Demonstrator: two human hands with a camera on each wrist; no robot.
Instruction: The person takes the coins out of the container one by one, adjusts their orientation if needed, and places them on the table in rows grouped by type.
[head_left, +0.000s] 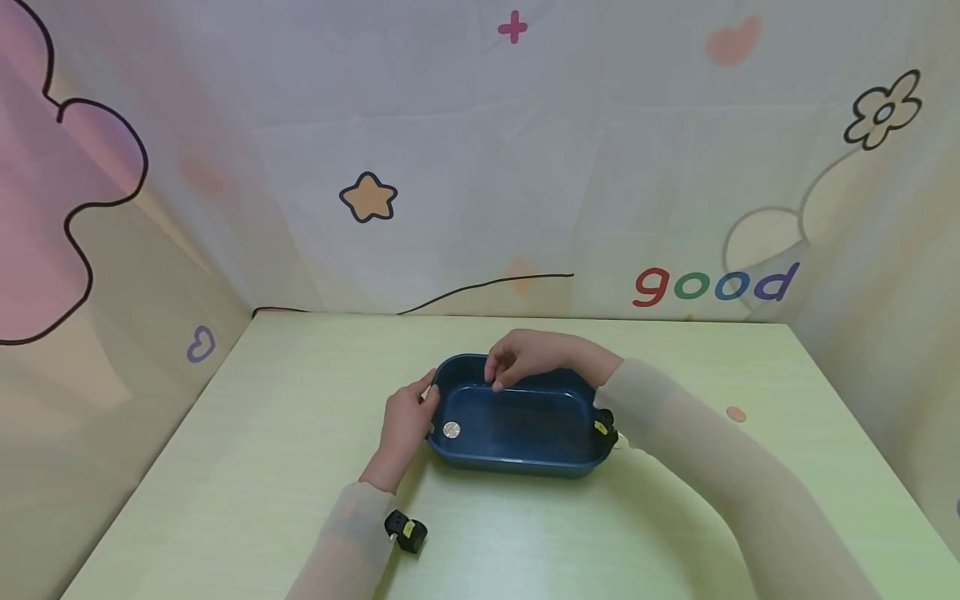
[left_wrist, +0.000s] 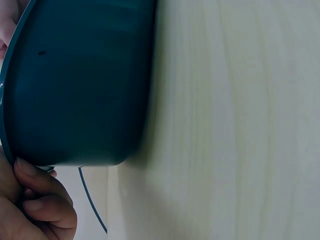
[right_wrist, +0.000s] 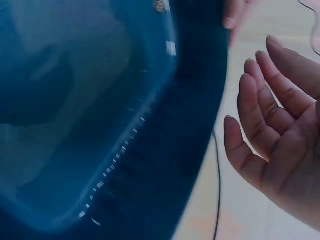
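A deep blue rectangular dish (head_left: 517,421) with rounded corners sits on the table. At its left end my left hand (head_left: 406,423) grips the rim; the left wrist view shows the curled fingers (left_wrist: 47,205) at the dish's corner. My right hand (head_left: 528,357) hovers over the far side of the dish. In the right wrist view that hand (right_wrist: 282,130) has loosely bent, spread fingers and holds nothing. A silver coin (head_left: 451,430) lies inside the dish near its left end, and part of it shows at the top of the right wrist view.
On the pale wooden table (head_left: 247,467), a copper-coloured coin (head_left: 736,414) lies to the right of the dish, beyond the right sleeve (head_left: 697,450). A printed cloth backdrop (head_left: 465,167) rises behind the table and along both sides.
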